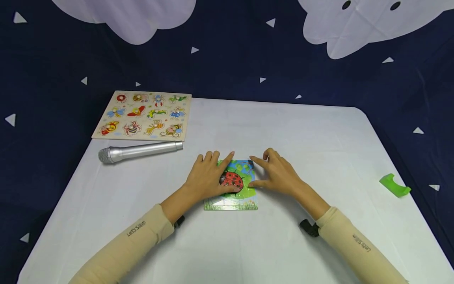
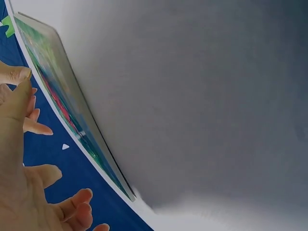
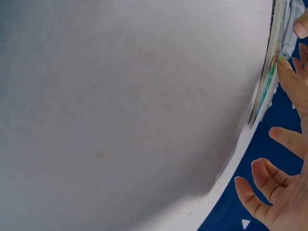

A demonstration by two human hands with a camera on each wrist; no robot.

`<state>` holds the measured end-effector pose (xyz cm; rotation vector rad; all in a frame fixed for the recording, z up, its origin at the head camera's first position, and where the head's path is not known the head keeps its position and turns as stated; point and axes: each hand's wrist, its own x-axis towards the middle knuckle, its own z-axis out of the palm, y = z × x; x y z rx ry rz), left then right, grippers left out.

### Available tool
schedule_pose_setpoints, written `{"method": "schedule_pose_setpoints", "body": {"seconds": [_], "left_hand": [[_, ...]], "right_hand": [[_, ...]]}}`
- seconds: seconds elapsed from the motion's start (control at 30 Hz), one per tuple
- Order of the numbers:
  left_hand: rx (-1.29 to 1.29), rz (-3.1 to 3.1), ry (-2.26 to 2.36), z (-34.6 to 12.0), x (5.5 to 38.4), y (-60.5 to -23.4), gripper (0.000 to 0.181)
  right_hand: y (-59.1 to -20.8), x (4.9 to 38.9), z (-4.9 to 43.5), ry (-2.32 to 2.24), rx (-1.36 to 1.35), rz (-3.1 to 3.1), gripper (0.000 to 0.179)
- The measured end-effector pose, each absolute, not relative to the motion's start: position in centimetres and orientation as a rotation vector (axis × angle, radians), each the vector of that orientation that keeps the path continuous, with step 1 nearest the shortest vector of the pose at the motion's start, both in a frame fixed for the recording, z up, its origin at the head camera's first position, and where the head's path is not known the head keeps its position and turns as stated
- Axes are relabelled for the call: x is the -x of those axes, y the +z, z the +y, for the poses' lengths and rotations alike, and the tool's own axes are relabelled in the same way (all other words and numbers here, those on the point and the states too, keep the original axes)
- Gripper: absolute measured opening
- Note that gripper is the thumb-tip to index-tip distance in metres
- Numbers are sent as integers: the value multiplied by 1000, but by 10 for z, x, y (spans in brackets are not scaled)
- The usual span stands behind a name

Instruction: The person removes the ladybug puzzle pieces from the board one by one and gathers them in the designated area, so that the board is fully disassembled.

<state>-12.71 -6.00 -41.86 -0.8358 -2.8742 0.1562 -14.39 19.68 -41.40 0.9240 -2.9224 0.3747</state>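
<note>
Though wide apart, fingers (image 1: 226, 161) at puzzle (image 1: 235, 180)

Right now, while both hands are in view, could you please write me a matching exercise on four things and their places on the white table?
1. Glossy, colourful ladybug picture board
2. Silver handheld microphone
3. Pale wooden insect board
4. Green curved block

A. Near the right edge of the white table
B. Just on the wooden board's near side
C. Nearest the left hand and right hand
D. At the far left corner

Pairs: 1-C, 2-B, 3-D, 4-A
</note>
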Motion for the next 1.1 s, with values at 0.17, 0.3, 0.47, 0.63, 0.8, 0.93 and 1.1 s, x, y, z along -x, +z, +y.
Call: {"method": "schedule_pose_setpoints", "body": {"seconds": [0.17,0.3,0.47,0.63,0.8,0.93,1.1], "left_hand": [[837,-2931,133,-58,126,-419,105],[840,-2981,129,-57,126,-420,102],[829,-3050,116,-54,126,-422,98],[804,-3098,97,-52,126,-424,93],[806,-3106,47,-49,126,-424,89],[799,-3105,46,-47,126,-425,88],[788,-3116,40,-46,126,-425,87]], "right_hand": [[-413,143,194,379,-933,-2954,77],[-413,142,191,374,-938,-2978,72],[-414,142,189,364,-947,-2999,69],[-416,142,188,400,-940,-3013,71],[-417,142,184,495,-912,-3034,72],[-415,142,180,526,-877,-3060,72],[-414,144,176,592,-844,-3079,73]]}}
